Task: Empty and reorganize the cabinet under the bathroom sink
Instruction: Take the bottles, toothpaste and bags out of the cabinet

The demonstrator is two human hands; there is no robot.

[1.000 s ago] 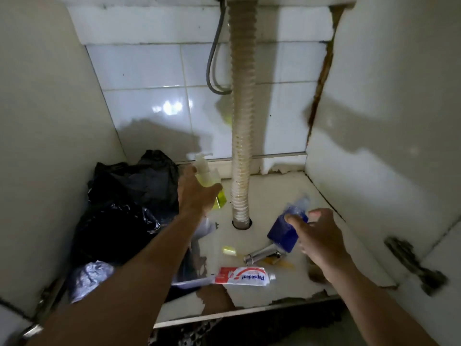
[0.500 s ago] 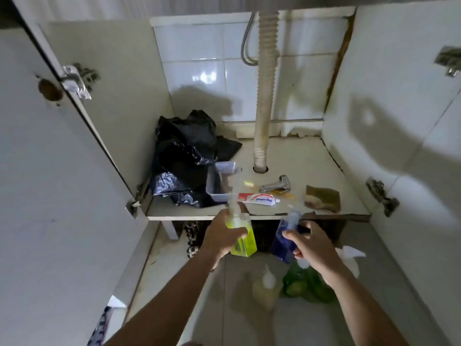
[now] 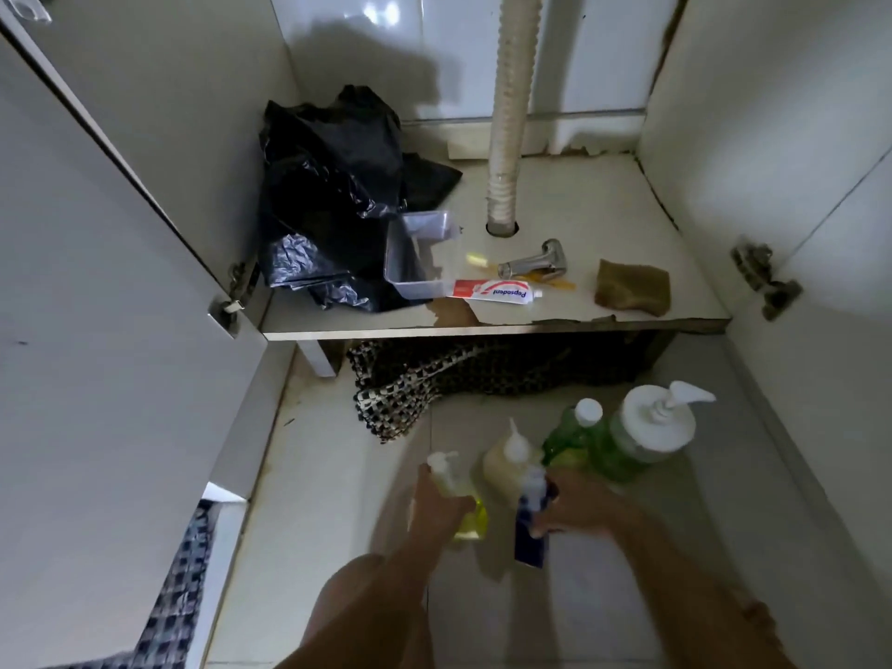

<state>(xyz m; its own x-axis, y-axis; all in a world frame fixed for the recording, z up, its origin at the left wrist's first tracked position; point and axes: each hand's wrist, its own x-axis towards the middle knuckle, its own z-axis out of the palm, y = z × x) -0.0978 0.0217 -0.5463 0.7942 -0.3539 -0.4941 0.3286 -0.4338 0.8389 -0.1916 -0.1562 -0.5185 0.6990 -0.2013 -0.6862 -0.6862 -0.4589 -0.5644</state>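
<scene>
Both forearms reach down over the floor tiles in front of the cabinet. Left hand curls its fingers around one yellow pump bottle, bottle upright. Right hand grips one blue bottle, tilted, fingers wrapped on its upper part. Just behind the hands stand three more: one cream squeeze bottle, one green bottle, one large pump bottle.

Left hand grips yellow bottle, right hand blue bottle.
</scene>
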